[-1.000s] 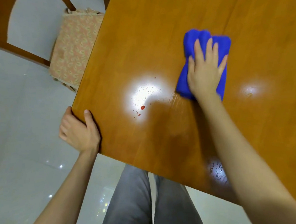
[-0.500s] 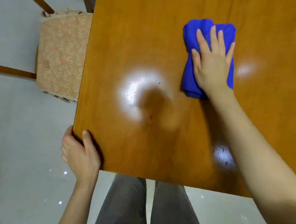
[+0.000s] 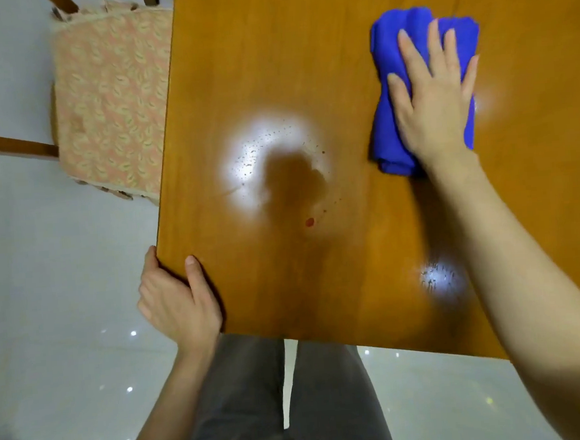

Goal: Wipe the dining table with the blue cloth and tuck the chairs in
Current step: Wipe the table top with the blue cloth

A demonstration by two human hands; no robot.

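The wooden dining table (image 3: 271, 66) fills most of the view. A folded blue cloth (image 3: 389, 44) lies on its right part, and my right hand (image 3: 434, 99) presses flat on it with straight fingers. My left hand (image 3: 177, 296) grips the table's near left corner, thumb on top and fingers over the left edge. A small red spot (image 3: 309, 222) and dark specks sit on the tabletop between my hands. A chair with a patterned cushion (image 3: 112, 105) stands at the table's left side, its seat partly under the edge.
Pale glossy floor tiles (image 3: 47, 305) lie left of and below the table. My legs in grey trousers (image 3: 259, 393) stand against the near edge. The chair's wooden frame (image 3: 12, 146) sticks out to the left.
My right hand has slid the blue cloth farther away and to the right across the table. My left hand keeps its grip on the corner.
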